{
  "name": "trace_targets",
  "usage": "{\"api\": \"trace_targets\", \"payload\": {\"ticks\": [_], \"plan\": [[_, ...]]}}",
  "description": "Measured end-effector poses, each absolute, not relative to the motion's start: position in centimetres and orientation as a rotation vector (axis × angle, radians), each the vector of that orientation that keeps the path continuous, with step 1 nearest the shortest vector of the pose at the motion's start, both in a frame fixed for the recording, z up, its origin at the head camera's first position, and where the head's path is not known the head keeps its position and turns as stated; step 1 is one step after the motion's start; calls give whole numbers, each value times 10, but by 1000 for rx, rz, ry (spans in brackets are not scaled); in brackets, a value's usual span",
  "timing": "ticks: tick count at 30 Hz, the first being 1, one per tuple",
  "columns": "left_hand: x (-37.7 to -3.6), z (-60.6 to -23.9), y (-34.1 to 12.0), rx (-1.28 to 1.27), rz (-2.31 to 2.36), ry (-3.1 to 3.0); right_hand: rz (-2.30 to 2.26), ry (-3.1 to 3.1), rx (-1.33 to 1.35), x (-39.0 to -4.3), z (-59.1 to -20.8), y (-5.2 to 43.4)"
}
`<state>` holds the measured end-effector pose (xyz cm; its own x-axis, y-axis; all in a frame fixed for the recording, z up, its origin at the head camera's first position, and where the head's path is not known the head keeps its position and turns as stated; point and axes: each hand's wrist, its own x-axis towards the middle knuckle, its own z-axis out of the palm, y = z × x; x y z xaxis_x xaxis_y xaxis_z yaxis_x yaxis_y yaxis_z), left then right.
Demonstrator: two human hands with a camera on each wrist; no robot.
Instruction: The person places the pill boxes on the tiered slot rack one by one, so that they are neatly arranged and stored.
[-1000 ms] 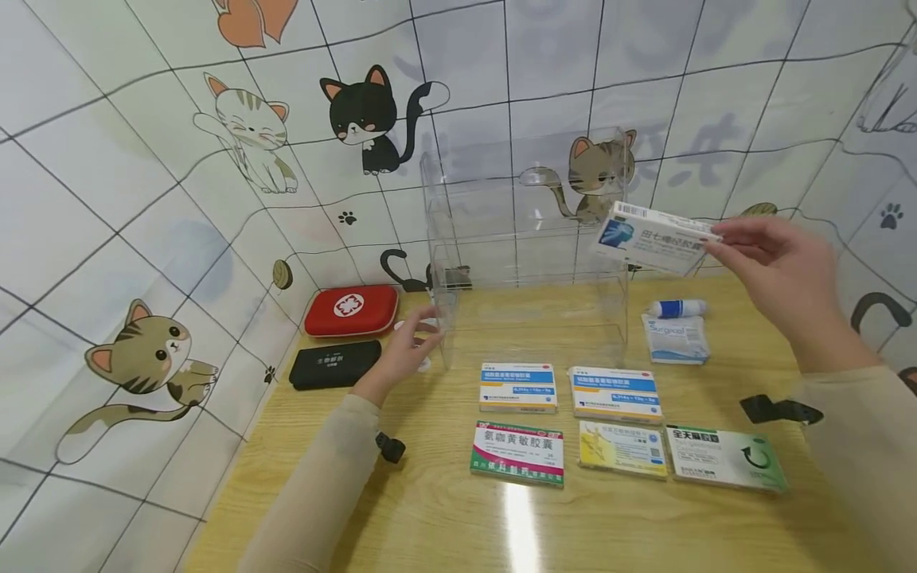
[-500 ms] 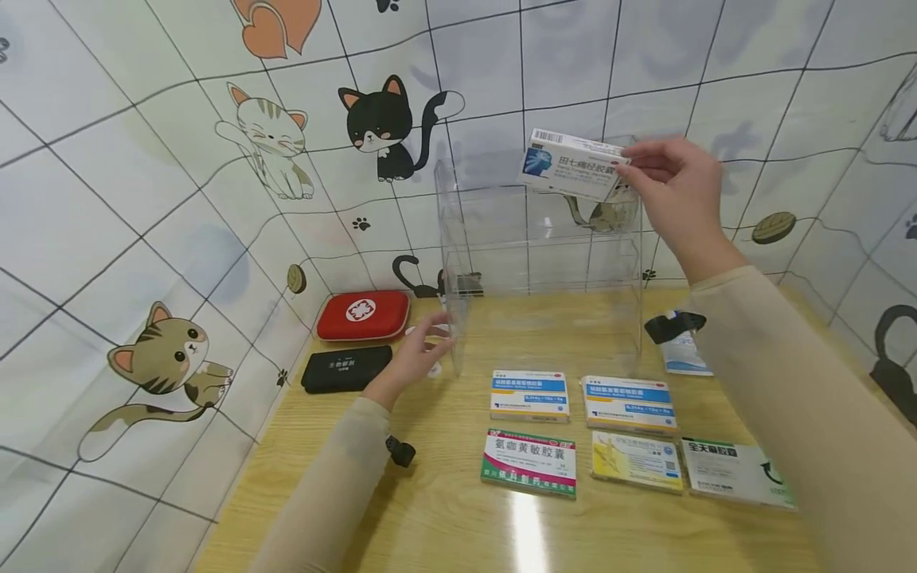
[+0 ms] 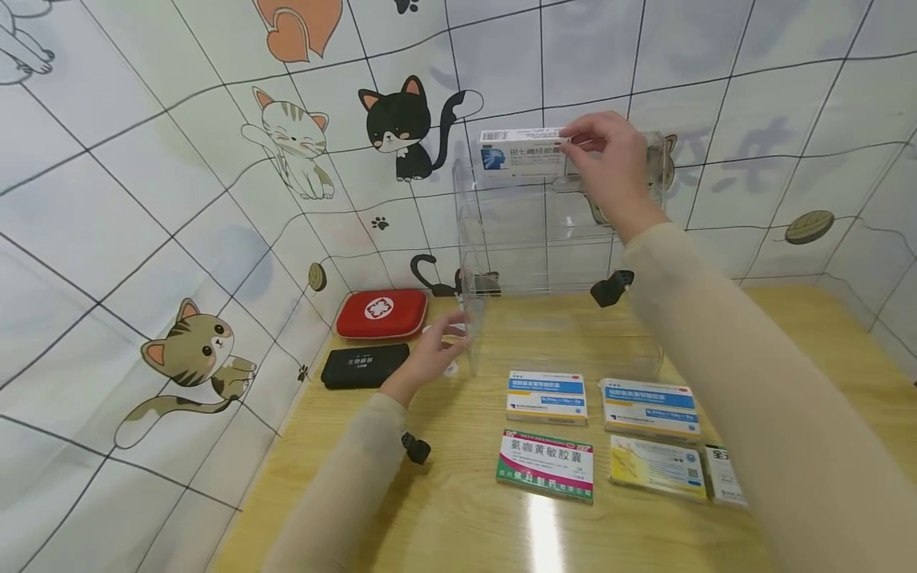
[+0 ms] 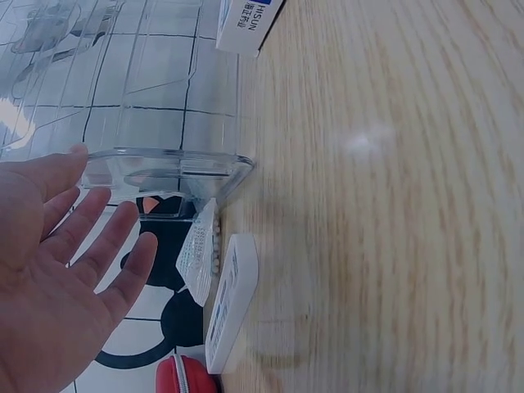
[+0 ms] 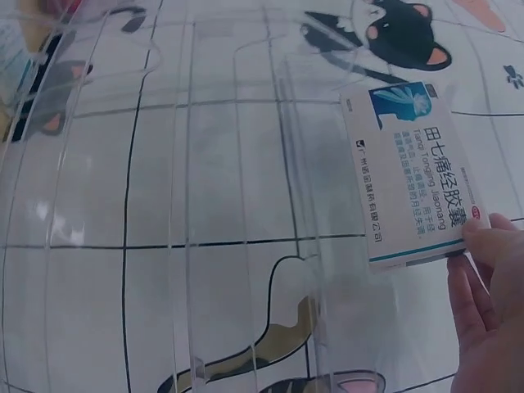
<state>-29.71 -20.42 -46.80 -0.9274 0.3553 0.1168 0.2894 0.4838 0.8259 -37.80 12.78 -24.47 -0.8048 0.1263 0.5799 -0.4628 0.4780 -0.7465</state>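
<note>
Right hand (image 3: 609, 163) pinches medicine box (image 3: 521, 151) at top of clear rack (image 3: 501, 239); left hand (image 3: 430, 358) flat, fingers straight, against rack side

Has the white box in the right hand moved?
Yes. The white box rose and went left, from the clear rack's right side to its top left corner.

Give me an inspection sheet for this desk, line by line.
Surface: light wooden table, glare spot near the front.
Job's things: white and blue medicine box held at the top of the clear acrylic shelf rack.
Clutter: five flat medicine boxes in front of the rack; red first-aid pouch; black case.
Hands: right hand pinches the box; left hand, fingers straight, at the rack's lower left corner.
Cables: nothing seen.
Surroundings: tiled wall with cartoon cats.
</note>
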Motion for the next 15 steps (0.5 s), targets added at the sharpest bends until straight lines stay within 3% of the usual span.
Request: {"api": "trace_targets", "payload": {"ticks": [15], "plan": [[-296,-463,-203,526,1404,2657,1234,-2424,315,-400,-249,110]]}}
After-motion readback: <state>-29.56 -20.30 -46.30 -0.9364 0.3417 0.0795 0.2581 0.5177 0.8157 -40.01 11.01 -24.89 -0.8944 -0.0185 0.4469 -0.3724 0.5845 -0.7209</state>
